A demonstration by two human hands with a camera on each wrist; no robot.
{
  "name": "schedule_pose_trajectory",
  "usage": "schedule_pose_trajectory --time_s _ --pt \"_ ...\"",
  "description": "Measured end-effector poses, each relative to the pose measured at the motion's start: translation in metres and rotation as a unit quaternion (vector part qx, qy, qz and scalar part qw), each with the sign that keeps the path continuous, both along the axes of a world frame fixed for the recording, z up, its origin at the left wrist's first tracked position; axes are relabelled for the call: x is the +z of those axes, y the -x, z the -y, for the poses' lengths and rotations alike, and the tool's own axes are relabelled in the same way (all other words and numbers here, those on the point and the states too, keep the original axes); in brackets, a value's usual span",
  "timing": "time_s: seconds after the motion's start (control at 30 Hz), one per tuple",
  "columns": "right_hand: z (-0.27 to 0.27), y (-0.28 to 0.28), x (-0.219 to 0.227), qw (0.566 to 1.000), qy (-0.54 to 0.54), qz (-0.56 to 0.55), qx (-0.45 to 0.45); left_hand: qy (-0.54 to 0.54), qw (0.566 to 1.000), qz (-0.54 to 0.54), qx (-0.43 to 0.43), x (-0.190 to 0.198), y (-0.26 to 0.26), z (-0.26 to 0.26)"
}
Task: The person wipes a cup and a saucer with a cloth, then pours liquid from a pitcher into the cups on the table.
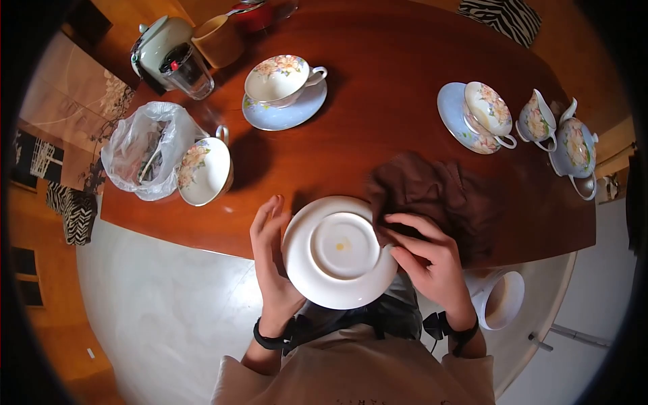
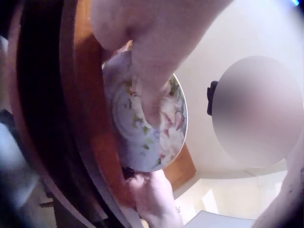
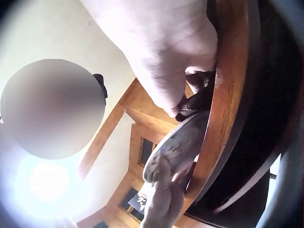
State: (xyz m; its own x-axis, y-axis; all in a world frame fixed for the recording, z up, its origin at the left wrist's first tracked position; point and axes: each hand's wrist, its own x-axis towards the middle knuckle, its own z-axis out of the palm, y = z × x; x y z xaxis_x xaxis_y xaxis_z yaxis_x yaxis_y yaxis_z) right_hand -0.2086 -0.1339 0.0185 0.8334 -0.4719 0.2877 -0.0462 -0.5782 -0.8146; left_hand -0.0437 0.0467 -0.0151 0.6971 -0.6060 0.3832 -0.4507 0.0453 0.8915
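A white saucer [image 1: 337,291] is held upside down over the table's near edge, its foot ring and a small yellowish mark facing up. My left hand [image 1: 271,260] grips its left edge. In the left wrist view the thumb lies across the saucer's blue, flowered face [image 2: 135,149]. At the right rim, my right hand [image 1: 430,260] pinches a dark brown cloth [image 1: 432,196] against the saucer. The rest of that cloth spreads in folds over the table. The right wrist view shows the bunched cloth [image 3: 195,103] between thumb and fingers, at the rim.
On the wooden table [image 1: 378,88] stand a flowered cup [image 1: 206,172], a plastic bag [image 1: 152,152], and two cups [image 1: 277,81] [image 1: 487,108] on blue saucers. A creamer [image 1: 537,121] and teapot [image 1: 575,145] are far right. A white bin [image 1: 503,300] stands below.
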Motion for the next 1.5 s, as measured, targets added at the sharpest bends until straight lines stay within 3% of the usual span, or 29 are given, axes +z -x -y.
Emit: schedule_pose_trajectory --time_s 0.07,0.2,0.37,0.47,0.5,0.6,0.63,0.73,0.77,0.87,1.1,1.23,1.4,1.5 --pt "-0.003 0.0 0.001 1.0 -0.005 -0.007 -0.001 0.061 0.987 -0.146 0.024 0.006 0.012 0.006" --pt "-0.005 0.0 -0.001 1.0 0.014 -0.016 -0.014 -0.017 0.988 -0.151 0.02 0.011 0.017 -0.001" --pt "-0.009 -0.003 -0.006 0.998 0.063 -0.013 -0.028 0.07 0.953 -0.292 -0.032 0.028 0.035 0.0" --pt "-0.012 -0.005 -0.009 0.995 0.096 -0.01 -0.037 0.111 0.879 -0.464 -0.02 0.017 0.042 -0.012" --pt "-0.012 -0.004 -0.011 0.994 0.103 -0.01 -0.038 0.137 0.886 -0.439 -0.063 0.012 0.044 -0.014" --pt "-0.012 -0.003 -0.013 0.993 0.107 -0.013 -0.039 0.229 0.831 -0.492 -0.122 0.001 0.038 -0.018" --pt "-0.012 -0.003 -0.013 0.993 0.107 -0.014 -0.039 0.155 0.864 -0.475 -0.054 0.013 0.042 -0.013" --pt "-0.012 -0.004 -0.013 0.993 0.107 -0.013 -0.038 0.257 0.807 -0.514 -0.138 0.004 0.039 -0.016" --pt "-0.011 -0.004 -0.013 0.993 0.111 -0.013 -0.037 0.293 0.802 -0.506 -0.12 -0.003 0.042 -0.013" --pt "-0.011 -0.004 -0.015 0.993 0.109 -0.014 -0.036 0.112 0.927 -0.35 -0.075 0.008 0.044 -0.01" --pt "-0.01 -0.003 -0.006 0.998 0.025 -0.047 -0.032 0.102 0.922 -0.371 -0.053 0.011 0.048 -0.006" --pt "-0.009 -0.001 -0.003 0.997 -0.056 -0.057 -0.019 0.049 0.932 -0.345 -0.099 0.007 0.051 -0.013" --pt "-0.005 -0.008 -0.003 1.0 -0.014 0.004 0.018 0.038 0.938 -0.321 -0.121 0.009 0.052 -0.009" --pt "-0.003 -0.014 0.007 0.998 0.042 0.001 0.056 0.007 0.914 -0.372 -0.161 0.02 0.045 -0.01"
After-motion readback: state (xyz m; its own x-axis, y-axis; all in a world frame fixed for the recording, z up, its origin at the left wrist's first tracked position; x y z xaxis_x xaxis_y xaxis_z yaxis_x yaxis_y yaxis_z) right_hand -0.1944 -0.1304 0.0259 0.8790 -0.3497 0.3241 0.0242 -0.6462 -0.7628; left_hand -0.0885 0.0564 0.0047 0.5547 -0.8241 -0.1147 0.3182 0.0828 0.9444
